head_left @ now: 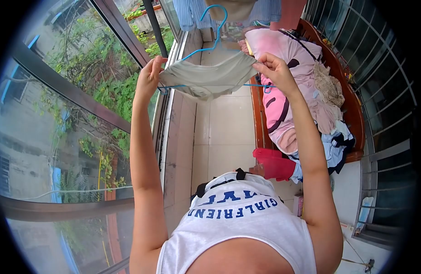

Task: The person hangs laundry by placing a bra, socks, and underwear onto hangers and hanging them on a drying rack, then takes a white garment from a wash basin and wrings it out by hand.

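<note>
A grey-green cloth garment (208, 75) is stretched between my two raised hands, its lower edge sagging. My left hand (151, 74) pinches its left end, and my right hand (273, 71) pinches its right end between thumb and fingers. A blue hanger (218, 34) has its hook above the garment; its bar passes behind the cloth and shows at both sides, near each hand. The middle of the bar is hidden by the cloth.
Hung clothes (240, 10) are at the top. On the right, a wooden bench (354, 114) bears a pink cushion (276, 107) and piled clothes (331, 141). A red cloth (274, 164) lies at its near end. Window frames (78, 86) stand left, a barred window (388, 59) right.
</note>
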Tool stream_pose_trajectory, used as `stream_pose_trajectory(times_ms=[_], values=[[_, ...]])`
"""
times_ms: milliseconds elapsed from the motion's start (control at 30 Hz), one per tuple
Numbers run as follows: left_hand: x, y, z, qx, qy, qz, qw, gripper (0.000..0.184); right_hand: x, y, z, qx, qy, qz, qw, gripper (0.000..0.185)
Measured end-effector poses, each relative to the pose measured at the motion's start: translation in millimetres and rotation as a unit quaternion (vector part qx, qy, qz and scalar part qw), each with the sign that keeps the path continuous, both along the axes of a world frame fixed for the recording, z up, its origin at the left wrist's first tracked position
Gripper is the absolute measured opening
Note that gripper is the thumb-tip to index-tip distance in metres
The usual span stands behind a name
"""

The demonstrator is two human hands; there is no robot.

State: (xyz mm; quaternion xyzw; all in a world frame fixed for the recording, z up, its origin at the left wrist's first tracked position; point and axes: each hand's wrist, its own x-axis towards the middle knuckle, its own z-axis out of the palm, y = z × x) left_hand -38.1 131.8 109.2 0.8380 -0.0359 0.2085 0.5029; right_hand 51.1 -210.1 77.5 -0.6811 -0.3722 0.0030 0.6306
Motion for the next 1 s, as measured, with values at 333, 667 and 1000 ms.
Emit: stream_pose_trajectory(times_ms=[333,667,1000], values=[[-13.3,1.3,3.4,-0.143,-0.001,-0.041,0.989,0.016,-3.2,-12.4,2.9,0.106,0.116,-0.012,0.988,0.013],[-14.3,8.9,1.4,-0.169,-0.03,-0.022,0.985,0.018,-13.1,-14.7,27.2,0.014,0.027,-0.095,0.995,0.016],[-15.0,8.8,-0.8,-0.207,-0.025,-0.028,0.978,0.017,4.5,-23.5,7.3,0.132,0.085,-0.034,0.987,0.02]])
